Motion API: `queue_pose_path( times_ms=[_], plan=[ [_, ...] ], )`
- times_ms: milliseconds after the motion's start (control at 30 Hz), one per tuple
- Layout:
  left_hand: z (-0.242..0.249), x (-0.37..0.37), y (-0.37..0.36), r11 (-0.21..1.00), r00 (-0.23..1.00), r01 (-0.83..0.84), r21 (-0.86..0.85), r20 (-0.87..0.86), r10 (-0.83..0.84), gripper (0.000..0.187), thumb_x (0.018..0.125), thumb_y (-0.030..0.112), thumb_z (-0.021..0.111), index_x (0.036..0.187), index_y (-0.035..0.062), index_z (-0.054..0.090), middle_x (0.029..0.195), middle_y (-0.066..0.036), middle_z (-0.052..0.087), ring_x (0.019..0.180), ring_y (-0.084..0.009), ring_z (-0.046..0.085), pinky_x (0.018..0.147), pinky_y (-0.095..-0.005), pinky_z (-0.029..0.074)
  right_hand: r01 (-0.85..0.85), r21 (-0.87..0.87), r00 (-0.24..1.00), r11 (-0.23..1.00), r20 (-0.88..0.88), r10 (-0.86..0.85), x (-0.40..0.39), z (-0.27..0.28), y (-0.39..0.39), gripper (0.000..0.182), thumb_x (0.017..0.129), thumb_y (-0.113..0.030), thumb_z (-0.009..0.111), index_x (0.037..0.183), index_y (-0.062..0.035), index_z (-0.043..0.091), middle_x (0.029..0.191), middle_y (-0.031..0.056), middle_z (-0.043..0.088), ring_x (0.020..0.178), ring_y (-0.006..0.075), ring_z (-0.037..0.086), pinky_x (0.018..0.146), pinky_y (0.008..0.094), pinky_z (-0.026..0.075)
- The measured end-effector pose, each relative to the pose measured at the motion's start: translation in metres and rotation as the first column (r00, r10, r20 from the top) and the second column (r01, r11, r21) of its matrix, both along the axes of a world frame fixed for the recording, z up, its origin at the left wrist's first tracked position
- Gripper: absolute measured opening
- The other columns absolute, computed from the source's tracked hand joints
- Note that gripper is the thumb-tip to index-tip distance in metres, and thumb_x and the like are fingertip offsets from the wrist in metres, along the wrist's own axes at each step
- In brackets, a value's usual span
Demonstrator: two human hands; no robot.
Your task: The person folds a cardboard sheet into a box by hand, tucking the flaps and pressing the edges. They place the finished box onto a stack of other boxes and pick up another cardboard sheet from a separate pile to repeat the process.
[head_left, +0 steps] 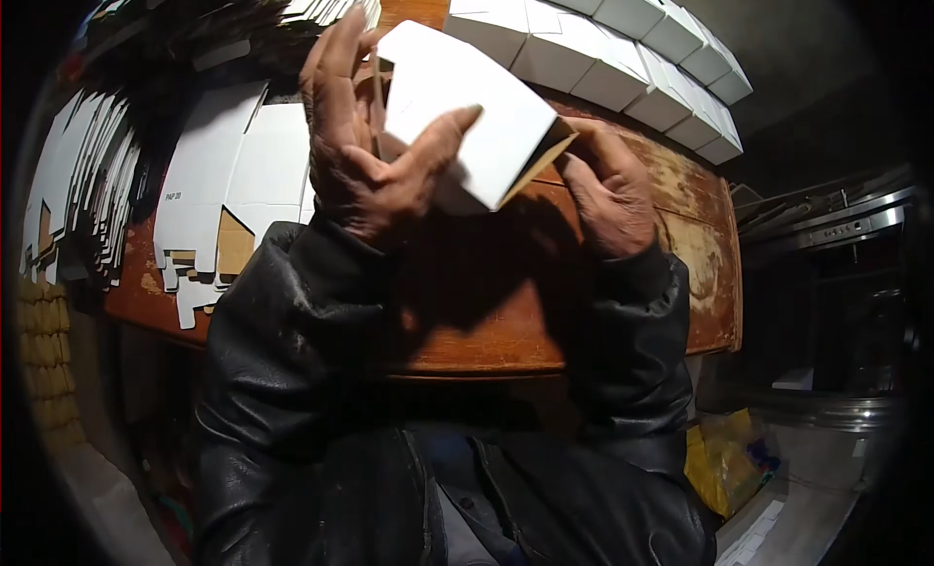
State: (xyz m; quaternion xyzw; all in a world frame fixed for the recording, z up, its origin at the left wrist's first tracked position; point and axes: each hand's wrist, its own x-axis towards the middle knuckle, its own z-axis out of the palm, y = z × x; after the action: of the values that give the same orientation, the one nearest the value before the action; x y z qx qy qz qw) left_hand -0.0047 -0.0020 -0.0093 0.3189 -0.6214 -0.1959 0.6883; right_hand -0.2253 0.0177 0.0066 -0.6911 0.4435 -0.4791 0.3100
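A white cardboard box [467,99] with brown inner sides is held up, tilted, above the wooden table. My left hand [375,157] has its thumb lying across the box's white face, while its fingers stretch up along the left end. At the box's right end, a flap stands out and shows its brown inside. My right hand [613,191] grips that end with thumb and fingers; part of its fingertips is hidden behind the flap. Flat white box blanks [219,167] lie on the table to the left of my left hand.
Rows of closed white boxes [584,60] stand along the table's far right side. More blanks are stacked upright [83,177] at the far left. The worn table [477,347] ends just in front of my body. A yellow bag [725,459] sits low at right.
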Motion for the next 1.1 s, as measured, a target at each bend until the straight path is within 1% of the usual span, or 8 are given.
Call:
queue_pose_path(
  times_ms=[33, 133, 267, 400, 633, 900, 1000, 1100],
  plan=[
    [0.001, 0.0, 0.0, 0.999, 0.998, -0.051, 0.004, 0.049, 0.05, 0.096, 0.073, 0.004, 0.084, 0.148, -0.0001, 0.024, 0.145, -0.026, 0.033, 0.141, -0.037, 0.032, 0.115, -0.049, 0.033, -0.013, 0.003, 1.0, 1.0, 0.022, 0.013, 0.003, -0.007, -0.001, 0.028, 0.091, 0.006, 0.048, 0.115, 0.0017, 0.061, 0.101, 0.0065, 0.065, 0.093, 0.0131, 0.063, 0.084, 0.0274, 0.051],
    [-0.01, 0.003, -0.012, 0.951, 0.954, -0.273, 0.145, 0.169, 0.248, 0.111, 0.067, 0.021, 0.091, 0.148, -0.0005, 0.019, 0.138, -0.027, 0.03, 0.128, -0.0374, 0.044, 0.107, -0.0443, 0.045, -0.001, -0.018, 1.0, 1.0, -0.004, 0.001, 0.01, -0.012, 0.0, 0.026, 0.095, 0.001, 0.048, 0.118, 0.0019, 0.06, 0.104, 0.0075, 0.065, 0.093, 0.0127, 0.063, 0.082, 0.0269, 0.052],
    [-0.014, 0.005, -0.02, 0.946, 0.989, -0.086, 0.313, -0.084, 0.118, 0.119, 0.062, 0.03, 0.095, 0.145, -0.0067, 0.019, 0.133, -0.028, 0.033, 0.124, -0.0391, 0.048, 0.104, -0.045, 0.048, -0.052, 0.087, 0.986, 0.995, 0.164, 0.037, 0.018, -0.006, 0.005, 0.027, 0.103, -0.014, 0.048, 0.121, 0.0025, 0.059, 0.106, 0.0089, 0.064, 0.093, 0.0126, 0.063, 0.08, 0.0261, 0.053],
    [0.002, 0.007, -0.01, 0.858, 0.994, 0.047, 0.512, -0.112, 0.013, 0.107, 0.074, 0.015, 0.086, 0.15, -0.004, 0.013, 0.147, -0.033, 0.026, 0.123, -0.0375, 0.055, 0.087, -0.043, 0.06, -0.064, 0.093, 0.987, 0.994, 0.154, 0.049, 0.018, -0.006, 0.004, 0.038, 0.105, -0.028, 0.049, 0.125, 0.0033, 0.058, 0.105, 0.0102, 0.064, 0.091, 0.0131, 0.062, 0.078, 0.0263, 0.054],
    [0.002, 0.009, -0.008, 0.881, 0.969, 0.235, 0.411, -0.173, -0.178, 0.08, 0.081, 0.033, 0.079, 0.136, -0.0094, 0.039, 0.116, -0.02, 0.059, 0.106, -0.0243, 0.062, 0.089, -0.0336, 0.053, 0.031, 0.118, 0.999, 0.993, 0.034, -0.035, 0.018, -0.007, 0.006, 0.048, 0.106, -0.037, 0.043, 0.135, 0.0008, 0.051, 0.124, 0.0121, 0.06, 0.113, 0.0205, 0.06, 0.098, 0.0331, 0.048],
    [0.006, 0.003, -0.004, 0.861, 0.96, 0.279, 0.424, -0.141, -0.242, 0.082, 0.083, 0.031, 0.074, 0.141, -0.0091, 0.032, 0.128, -0.024, 0.051, 0.117, -0.0263, 0.055, 0.095, -0.0335, 0.049, -0.214, 0.102, 0.907, 0.971, 0.39, 0.159, 0.04, -0.033, 0.003, 0.067, 0.102, -0.053, 0.04, 0.146, -0.003, 0.034, 0.14, 0.0145, 0.046, 0.134, 0.0239, 0.042, 0.112, 0.0372, 0.033],
    [0.008, 0.006, -0.004, 0.852, 0.949, 0.313, 0.419, -0.174, -0.263, 0.084, 0.082, 0.029, 0.075, 0.142, -0.0093, 0.029, 0.125, -0.024, 0.052, 0.115, -0.0269, 0.057, 0.094, -0.0341, 0.05, -0.293, 0.188, 0.896, 0.938, 0.396, 0.2, 0.033, -0.024, 0.001, 0.074, 0.099, -0.06, 0.041, 0.143, 0.0001, 0.036, 0.135, 0.0157, 0.05, 0.127, 0.023, 0.049, 0.108, 0.036, 0.039],
    [0.012, 0.0, 0.002, 0.854, 0.915, 0.389, 0.344, -0.253, -0.315, 0.086, 0.083, 0.021, 0.074, 0.145, -0.0087, 0.024, 0.127, -0.027, 0.051, 0.115, -0.0284, 0.057, 0.097, -0.0352, 0.049, -0.43, 0.292, 0.737, 0.854, 0.66, 0.146, 0.026, -0.008, 0.002, 0.085, 0.096, -0.068, 0.039, 0.135, 0.0065, 0.043, 0.116, 0.0161, 0.059, 0.116, 0.0223, 0.057, 0.098, 0.0367, 0.048]
  ],
)
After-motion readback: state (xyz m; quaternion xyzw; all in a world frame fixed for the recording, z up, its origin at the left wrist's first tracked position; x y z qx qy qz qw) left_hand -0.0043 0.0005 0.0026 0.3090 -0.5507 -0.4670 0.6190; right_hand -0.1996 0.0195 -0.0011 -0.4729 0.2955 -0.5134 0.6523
